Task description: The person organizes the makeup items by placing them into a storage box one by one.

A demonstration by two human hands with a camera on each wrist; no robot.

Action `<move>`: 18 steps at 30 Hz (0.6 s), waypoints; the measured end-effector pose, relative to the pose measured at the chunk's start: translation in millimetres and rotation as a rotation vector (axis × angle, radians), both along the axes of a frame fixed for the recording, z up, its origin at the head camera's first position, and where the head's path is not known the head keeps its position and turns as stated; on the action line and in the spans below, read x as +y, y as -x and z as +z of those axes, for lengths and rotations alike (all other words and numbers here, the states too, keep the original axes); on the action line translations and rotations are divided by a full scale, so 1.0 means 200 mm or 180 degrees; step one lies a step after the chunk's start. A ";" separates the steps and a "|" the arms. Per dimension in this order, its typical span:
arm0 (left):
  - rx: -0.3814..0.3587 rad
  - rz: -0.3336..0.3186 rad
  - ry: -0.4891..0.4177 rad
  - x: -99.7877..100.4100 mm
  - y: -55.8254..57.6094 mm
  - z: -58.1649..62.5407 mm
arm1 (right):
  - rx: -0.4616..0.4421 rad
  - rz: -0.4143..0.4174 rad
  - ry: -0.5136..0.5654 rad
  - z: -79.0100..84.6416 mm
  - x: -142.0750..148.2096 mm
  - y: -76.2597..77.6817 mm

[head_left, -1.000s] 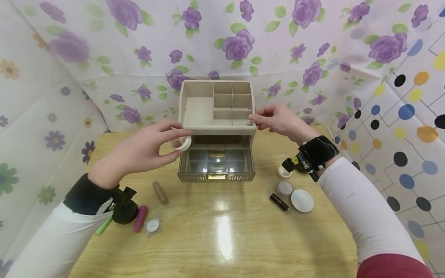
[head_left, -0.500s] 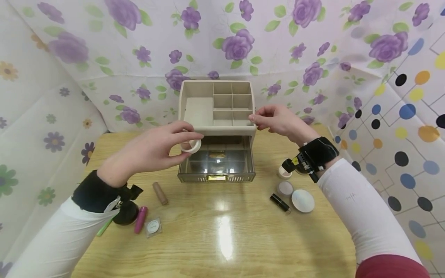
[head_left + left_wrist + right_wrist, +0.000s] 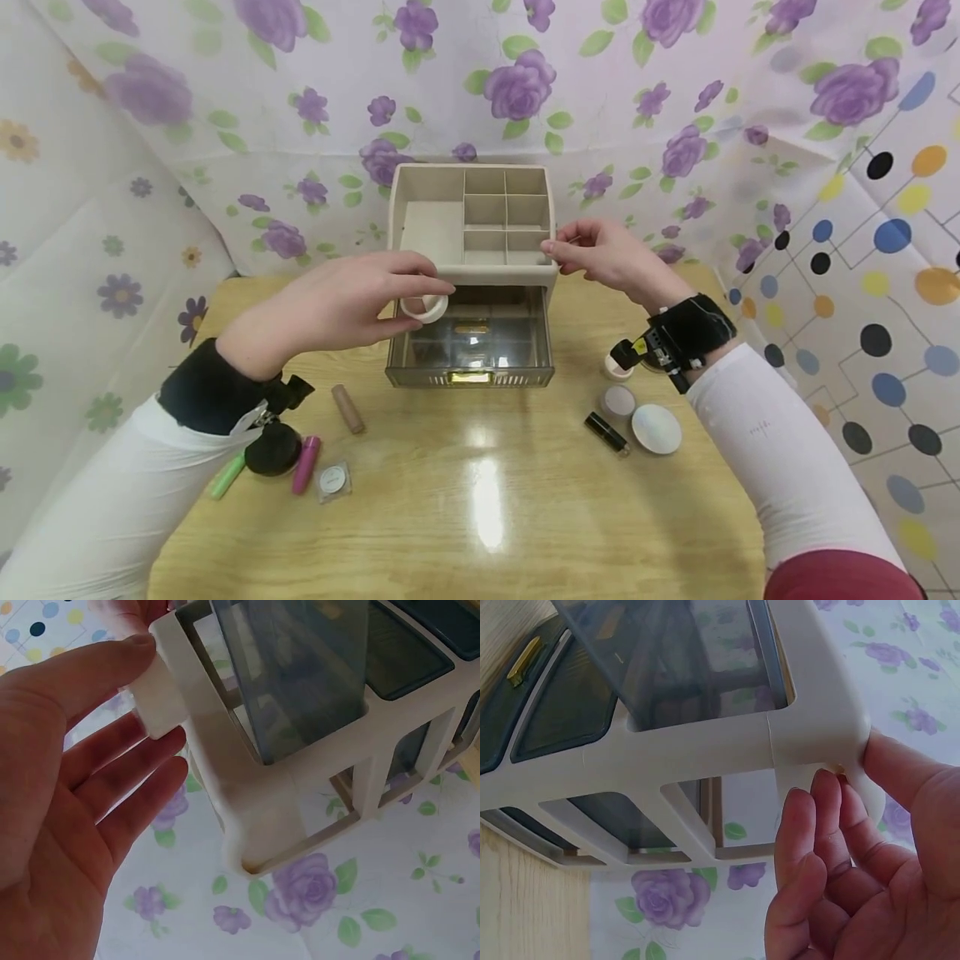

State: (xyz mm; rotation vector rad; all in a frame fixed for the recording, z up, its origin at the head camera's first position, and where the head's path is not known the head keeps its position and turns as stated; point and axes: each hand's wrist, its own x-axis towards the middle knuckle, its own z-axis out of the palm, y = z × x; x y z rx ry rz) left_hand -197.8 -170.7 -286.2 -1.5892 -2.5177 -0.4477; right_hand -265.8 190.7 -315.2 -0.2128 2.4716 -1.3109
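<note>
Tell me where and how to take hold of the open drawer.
Probably best pinched by the gold handle, coming from the front: it sits midway along the front of the drawer, which juts from the organizer toward the person. The left hand crowds its left side.

Box (image 3: 491, 272): is showing smooth, matt plastic.
Drawer (image 3: 416, 380): is gleaming like clear plastic, smooth and glossy.
Handle (image 3: 470, 377): is shining like polished metal.
Table (image 3: 375, 542): is showing smooth wood grain, glossily mirroring light.
White sleeve (image 3: 776, 450): is looking like matt cloth.
Wristband (image 3: 693, 327): is looking like matt cloth.
Jar (image 3: 436, 313): is looking like smooth plastic.
Round case (image 3: 657, 429): is giving off a pearly sheen.
</note>
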 end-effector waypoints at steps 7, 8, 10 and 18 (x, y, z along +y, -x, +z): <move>-0.0040 -0.0137 0.0099 0.08 0.00 0.02 | 0.0041 -0.0049 -0.0029 0.01 0.00 0.00; -0.0043 -0.0165 0.0120 0.10 0.00 0.01 | 0.0043 -0.0060 -0.0024 0.01 0.00 -0.01; -0.0051 -0.0226 0.0171 0.14 0.00 0.00 | 0.0033 -0.0063 -0.0022 0.00 0.00 -0.01; -0.0164 -0.0237 0.0484 0.30 0.00 -0.04 | 0.0065 -0.0033 -0.0059 -0.02 0.01 0.00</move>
